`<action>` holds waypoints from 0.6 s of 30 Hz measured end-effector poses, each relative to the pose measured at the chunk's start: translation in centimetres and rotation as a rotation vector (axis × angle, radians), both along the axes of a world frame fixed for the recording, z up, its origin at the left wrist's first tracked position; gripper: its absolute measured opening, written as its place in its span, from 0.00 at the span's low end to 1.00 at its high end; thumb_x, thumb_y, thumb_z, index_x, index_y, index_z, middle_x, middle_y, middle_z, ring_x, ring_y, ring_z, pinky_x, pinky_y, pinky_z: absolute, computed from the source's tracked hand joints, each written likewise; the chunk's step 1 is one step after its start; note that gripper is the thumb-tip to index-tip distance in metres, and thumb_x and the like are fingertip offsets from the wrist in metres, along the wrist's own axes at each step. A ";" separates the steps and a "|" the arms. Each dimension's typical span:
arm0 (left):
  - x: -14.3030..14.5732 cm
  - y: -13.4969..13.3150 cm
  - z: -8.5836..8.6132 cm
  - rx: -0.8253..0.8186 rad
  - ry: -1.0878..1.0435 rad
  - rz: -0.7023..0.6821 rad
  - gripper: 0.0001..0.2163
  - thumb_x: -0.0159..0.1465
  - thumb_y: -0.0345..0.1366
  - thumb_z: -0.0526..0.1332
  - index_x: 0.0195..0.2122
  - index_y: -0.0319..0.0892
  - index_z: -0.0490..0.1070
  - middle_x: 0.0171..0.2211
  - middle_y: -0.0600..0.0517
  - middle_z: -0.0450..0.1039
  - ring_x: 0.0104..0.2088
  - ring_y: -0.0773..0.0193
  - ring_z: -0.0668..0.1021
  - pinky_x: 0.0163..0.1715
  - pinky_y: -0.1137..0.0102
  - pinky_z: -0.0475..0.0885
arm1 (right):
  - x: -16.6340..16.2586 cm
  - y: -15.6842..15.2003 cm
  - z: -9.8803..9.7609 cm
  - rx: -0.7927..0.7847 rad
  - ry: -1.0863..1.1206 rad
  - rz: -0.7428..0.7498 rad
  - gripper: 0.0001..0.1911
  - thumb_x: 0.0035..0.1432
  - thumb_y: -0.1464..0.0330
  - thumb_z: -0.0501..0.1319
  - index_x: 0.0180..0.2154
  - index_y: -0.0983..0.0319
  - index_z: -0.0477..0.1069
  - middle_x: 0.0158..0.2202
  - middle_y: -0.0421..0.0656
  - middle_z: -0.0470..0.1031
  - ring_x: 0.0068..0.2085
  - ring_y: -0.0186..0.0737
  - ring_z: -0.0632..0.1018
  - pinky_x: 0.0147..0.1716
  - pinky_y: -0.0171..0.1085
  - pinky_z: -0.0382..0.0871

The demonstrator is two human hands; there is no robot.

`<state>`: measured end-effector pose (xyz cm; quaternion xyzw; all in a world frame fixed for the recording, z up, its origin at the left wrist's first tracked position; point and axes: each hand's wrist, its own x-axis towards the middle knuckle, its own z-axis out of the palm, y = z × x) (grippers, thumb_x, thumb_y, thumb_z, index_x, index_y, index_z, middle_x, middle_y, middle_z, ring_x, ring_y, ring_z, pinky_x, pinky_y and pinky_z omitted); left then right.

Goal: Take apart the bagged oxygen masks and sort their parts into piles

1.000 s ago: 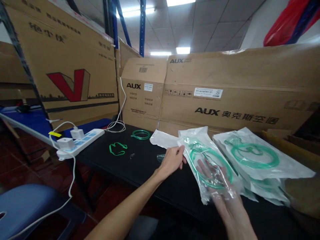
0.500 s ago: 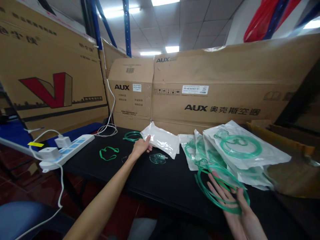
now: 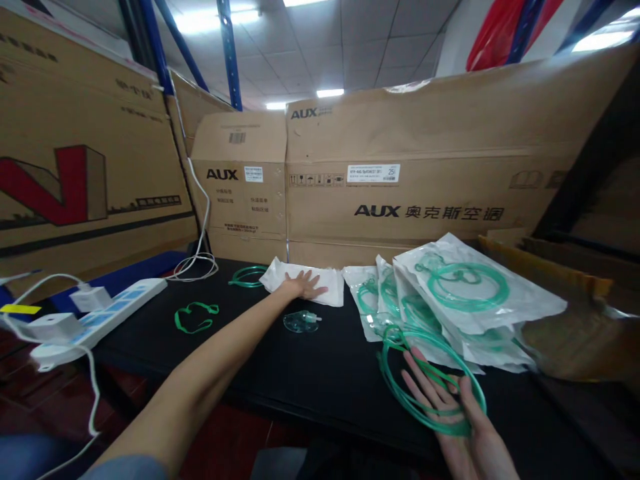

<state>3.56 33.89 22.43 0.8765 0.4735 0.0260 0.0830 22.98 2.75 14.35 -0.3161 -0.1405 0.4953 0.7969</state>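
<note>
My left hand (image 3: 304, 285) lies flat with fingers spread on an empty white plastic bag (image 3: 327, 288) at the far side of the black table (image 3: 280, 373). My right hand (image 3: 453, 420) is palm up near the table's front edge, fingers stretched out, with a coil of green tubing (image 3: 430, 380) resting on the fingers. A clear mask (image 3: 299, 322) lies on the table between the two hands. Just beyond my right hand sits a pile of sealed bags with green tubing (image 3: 465, 300).
A green strap (image 3: 195, 317) and another green tubing coil (image 3: 247, 275) lie left of the white bag. A white power strip (image 3: 95, 320) with chargers hangs over the table's left end. Big cardboard boxes (image 3: 400, 193) wall off the back. A brown box (image 3: 570, 333) stands at right.
The tubing coil came out of its bag and now rests on my right hand. My left hand carried the empty bag left and back, then flattened onto it. The view swung right.
</note>
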 end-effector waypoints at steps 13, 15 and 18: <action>3.3 1.1 0.2 0.058 0.077 -0.066 0.20 0.71 0.42 0.63 0.61 0.42 0.68 0.61 0.42 0.69 0.56 0.49 0.76 0.55 0.48 0.74 | -0.3 -0.3 0.6 0.010 0.008 0.037 0.21 0.65 0.53 0.66 0.26 0.58 0.67 0.53 0.54 0.82 0.62 0.57 0.75 0.67 0.65 0.55; 1.9 1.1 0.4 0.086 0.058 -0.037 0.19 0.71 0.42 0.63 0.61 0.42 0.69 0.60 0.42 0.70 0.55 0.50 0.76 0.54 0.49 0.75 | -0.3 -0.4 0.8 0.007 0.029 0.049 0.19 0.65 0.54 0.65 0.28 0.58 0.69 0.53 0.53 0.82 0.63 0.56 0.74 0.67 0.65 0.54; -0.1 0.7 0.1 0.110 0.028 0.005 0.19 0.71 0.42 0.63 0.60 0.41 0.69 0.59 0.43 0.70 0.55 0.50 0.77 0.53 0.50 0.75 | -0.4 -0.4 0.7 0.002 0.048 0.048 0.17 0.65 0.54 0.66 0.30 0.58 0.71 0.53 0.54 0.82 0.62 0.56 0.75 0.68 0.65 0.54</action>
